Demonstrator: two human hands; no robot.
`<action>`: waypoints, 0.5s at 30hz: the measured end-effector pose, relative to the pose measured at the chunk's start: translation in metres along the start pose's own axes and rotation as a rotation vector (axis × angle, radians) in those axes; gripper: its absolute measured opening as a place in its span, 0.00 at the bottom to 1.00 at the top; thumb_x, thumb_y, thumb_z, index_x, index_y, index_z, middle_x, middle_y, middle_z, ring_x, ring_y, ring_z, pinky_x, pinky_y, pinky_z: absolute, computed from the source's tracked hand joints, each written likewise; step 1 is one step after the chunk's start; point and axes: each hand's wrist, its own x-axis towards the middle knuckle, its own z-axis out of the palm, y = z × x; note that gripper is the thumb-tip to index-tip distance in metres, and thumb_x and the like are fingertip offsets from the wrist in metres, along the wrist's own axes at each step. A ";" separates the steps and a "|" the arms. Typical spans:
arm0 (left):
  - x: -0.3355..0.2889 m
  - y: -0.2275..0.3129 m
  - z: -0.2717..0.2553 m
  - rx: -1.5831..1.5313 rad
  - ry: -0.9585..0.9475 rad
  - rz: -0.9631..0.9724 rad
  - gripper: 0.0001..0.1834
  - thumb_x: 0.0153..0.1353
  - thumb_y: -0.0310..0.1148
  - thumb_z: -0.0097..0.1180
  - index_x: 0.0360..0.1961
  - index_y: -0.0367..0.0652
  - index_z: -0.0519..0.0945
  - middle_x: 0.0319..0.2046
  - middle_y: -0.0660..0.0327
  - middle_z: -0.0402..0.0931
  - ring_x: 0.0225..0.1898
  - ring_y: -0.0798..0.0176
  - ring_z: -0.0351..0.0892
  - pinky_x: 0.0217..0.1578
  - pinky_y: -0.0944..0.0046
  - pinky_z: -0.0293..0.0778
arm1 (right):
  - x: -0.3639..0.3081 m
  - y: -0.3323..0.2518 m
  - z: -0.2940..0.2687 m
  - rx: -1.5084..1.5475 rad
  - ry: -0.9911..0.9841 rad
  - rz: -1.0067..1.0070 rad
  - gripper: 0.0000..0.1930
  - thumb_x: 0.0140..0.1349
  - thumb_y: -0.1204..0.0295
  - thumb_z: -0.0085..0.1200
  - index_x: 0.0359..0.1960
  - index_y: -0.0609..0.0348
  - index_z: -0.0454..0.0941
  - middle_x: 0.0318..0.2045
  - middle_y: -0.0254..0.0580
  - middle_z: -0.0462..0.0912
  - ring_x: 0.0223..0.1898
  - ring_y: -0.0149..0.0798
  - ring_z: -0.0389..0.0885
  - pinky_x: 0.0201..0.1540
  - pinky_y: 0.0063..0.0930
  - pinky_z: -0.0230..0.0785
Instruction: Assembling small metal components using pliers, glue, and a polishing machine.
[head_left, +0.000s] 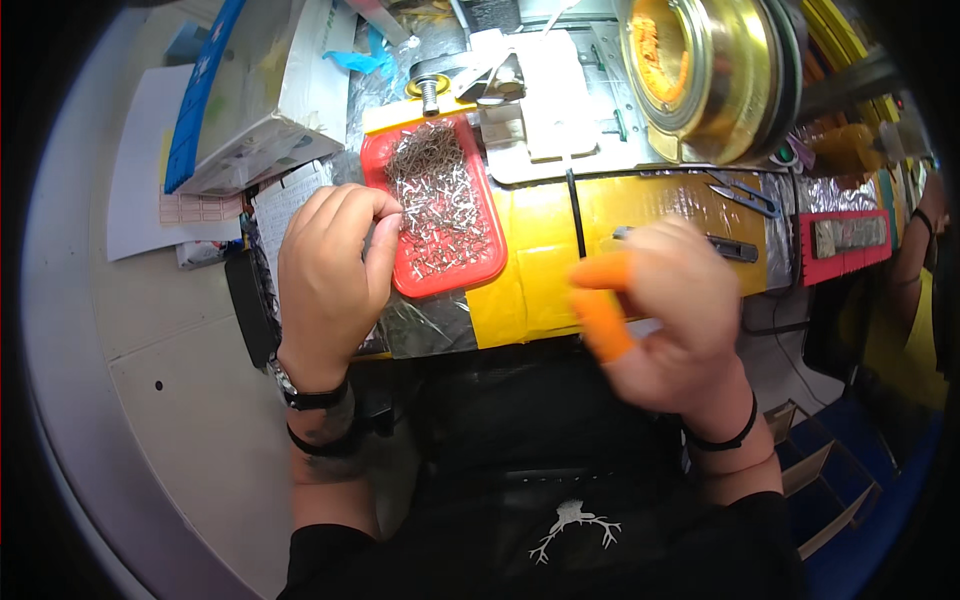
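Note:
My left hand (335, 270) is at the left rim of a shallow red plastic tray (492, 262). Its thumb and forefinger are pinched together beside the tray, and anything between them is too small to make out. A heap of small shiny metal pieces (440, 205) fills much of the tray, with finer wire-like ones toward the far end. To the right, over the yellow-covered bench top (530, 290), my right hand (670, 310) is blurred by motion. Orange covers sheathe its thumb and forefinger, whose tips come close together in a pinch. What they hold, if anything, is not discernible.
Beyond the tray stands a white machine plate (555, 100) with a metal clamp and bolt. A large brass-coloured round housing (715, 80) rises at the far right. Small snips (748, 197), a dark-handled cutter (733, 248) and a red block (845, 245) lie rightward. A white box (270, 110) stands left.

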 end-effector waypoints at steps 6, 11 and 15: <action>-0.002 0.007 -0.010 0.102 -0.076 -0.040 0.04 0.64 0.26 0.61 0.35 0.39 0.78 0.31 0.54 0.79 0.38 0.47 0.79 0.40 0.51 0.72 | 0.030 -0.012 0.052 -0.059 -0.208 0.033 0.07 0.59 0.73 0.67 0.37 0.57 0.81 0.27 0.44 0.80 0.29 0.49 0.81 0.32 0.40 0.72; 0.001 0.007 -0.022 0.106 -0.056 -0.002 0.04 0.63 0.26 0.62 0.36 0.39 0.79 0.32 0.54 0.79 0.38 0.47 0.79 0.40 0.51 0.73 | 0.032 -0.004 0.076 -0.091 -0.199 0.026 0.09 0.60 0.72 0.66 0.40 0.58 0.81 0.29 0.45 0.82 0.31 0.51 0.83 0.34 0.41 0.75; 0.002 0.008 -0.022 0.049 0.011 0.060 0.04 0.62 0.24 0.62 0.36 0.37 0.79 0.32 0.54 0.80 0.37 0.46 0.79 0.38 0.52 0.73 | 0.038 -0.008 0.092 -0.016 -0.068 0.093 0.10 0.61 0.71 0.65 0.41 0.57 0.80 0.32 0.45 0.83 0.33 0.50 0.84 0.36 0.40 0.77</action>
